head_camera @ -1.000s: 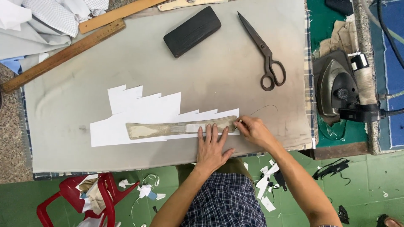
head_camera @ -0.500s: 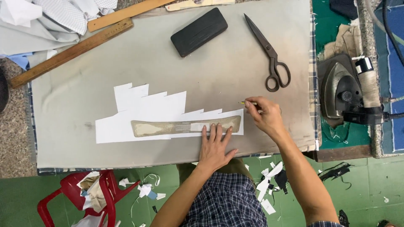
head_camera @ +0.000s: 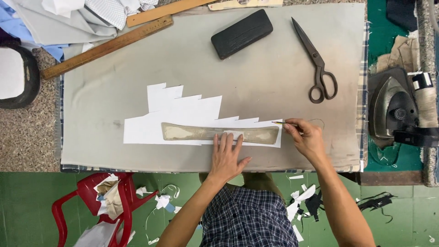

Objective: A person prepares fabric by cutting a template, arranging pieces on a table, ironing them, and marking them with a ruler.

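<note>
A: Right hand [head_camera: 307,138]?
B: Pinching a thin yellow pencil [head_camera: 280,122], tip at the right end of the long tan translucent pattern strip [head_camera: 196,132].
A: Left hand [head_camera: 226,157]?
B: Flat, fingers spread, pressing down on the strip near its middle. Grasps nothing.
A: Strip sits where?
B: On a white stepped-edge paper sheet [head_camera: 183,110], near the front edge of the grey cloth-covered table [head_camera: 256,73].
A: Around it?
B: Dark metal scissors [head_camera: 317,64] to the upper right, well apart. Black rectangular block [head_camera: 241,34] at the top. Long wooden ruler [head_camera: 107,47] upper left. Grey clothes iron [head_camera: 393,110] off the right edge. Red plastic chair [head_camera: 107,206] below left.
</note>
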